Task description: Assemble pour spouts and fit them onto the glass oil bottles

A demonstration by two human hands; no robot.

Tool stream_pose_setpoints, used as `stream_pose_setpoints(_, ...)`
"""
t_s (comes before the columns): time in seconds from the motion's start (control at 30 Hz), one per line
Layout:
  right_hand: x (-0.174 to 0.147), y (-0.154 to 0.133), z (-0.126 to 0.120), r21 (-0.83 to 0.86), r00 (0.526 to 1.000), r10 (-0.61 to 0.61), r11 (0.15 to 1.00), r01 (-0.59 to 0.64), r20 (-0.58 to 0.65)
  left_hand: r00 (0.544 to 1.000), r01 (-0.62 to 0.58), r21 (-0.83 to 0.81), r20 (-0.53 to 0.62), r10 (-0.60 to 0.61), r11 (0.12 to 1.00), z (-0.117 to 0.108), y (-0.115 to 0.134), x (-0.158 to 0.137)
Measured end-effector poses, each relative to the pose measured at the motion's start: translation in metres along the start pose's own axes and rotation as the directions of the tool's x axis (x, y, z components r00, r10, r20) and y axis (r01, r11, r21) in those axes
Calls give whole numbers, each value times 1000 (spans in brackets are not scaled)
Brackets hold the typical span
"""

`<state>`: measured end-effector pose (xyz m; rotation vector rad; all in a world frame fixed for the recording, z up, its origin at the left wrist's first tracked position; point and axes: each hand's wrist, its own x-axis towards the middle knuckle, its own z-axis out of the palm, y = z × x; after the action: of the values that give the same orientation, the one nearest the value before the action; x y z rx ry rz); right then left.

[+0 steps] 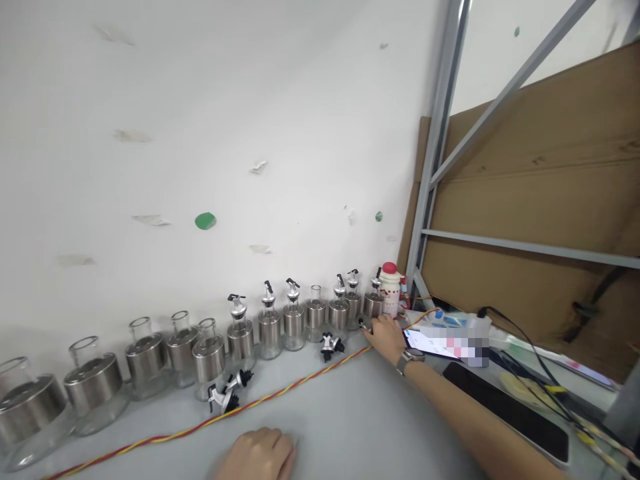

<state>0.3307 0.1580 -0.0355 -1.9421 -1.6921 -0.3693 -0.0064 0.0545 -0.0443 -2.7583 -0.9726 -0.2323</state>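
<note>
The right hand [385, 339] is stretched toward the right end of a row of bottles [294, 323] stood along the wall [300, 133], with a small dark object [361, 323] by its fingertips; whether it is gripped cannot be told. The left hand [260, 455] is held nearer, its fingers curled, their hold hidden. Loose spouts [329, 345] are laid on the table [350, 413].

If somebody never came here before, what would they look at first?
Probably the long row of shiny bottles along the white wall. Next might come the red-and-yellow cord slanting across the table in front of them. The red-capped jar at the row's right end also stands out, with the right hand nearby.
</note>
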Motion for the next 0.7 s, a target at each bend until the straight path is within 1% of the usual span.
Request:
stream_pose_setpoints(0.13,4,-1,1,106,1000,-18,994,20,-14,1000,6,-7,25,-6,1000,-4,2,0)
stream_pose_setpoints(0.2,3,-3,-5,190,997,-31,981,45,-76,999,16,-17,28,-16,1000,-5,2,0)
stream_pose_setpoints(0.3,1,-14,-21,329,975,-12,940,85,-220,999,36,-34,18,-36,999,-5,3,-1)
stream_pose_setpoints(0.37,4,-30,-33,427,958,1,895,127,-286,999,39,-44,9,-38,998,-5,4,-1)
stream_pose_setpoints(0.5,28,-76,-46,572,949,-81,781,251,-306,999,42,-39,3,-42,998,-5,4,-1)
stream_pose_setpoints(0.6,52,-107,-43,622,941,-99,727,290,-323,999,31,-20,10,-31,999,-5,3,-1)
stream_pose_setpoints(0.7,69,-126,-34,626,937,-96,720,299,-337,1000,19,-14,7,-19,1000,-3,2,-1)
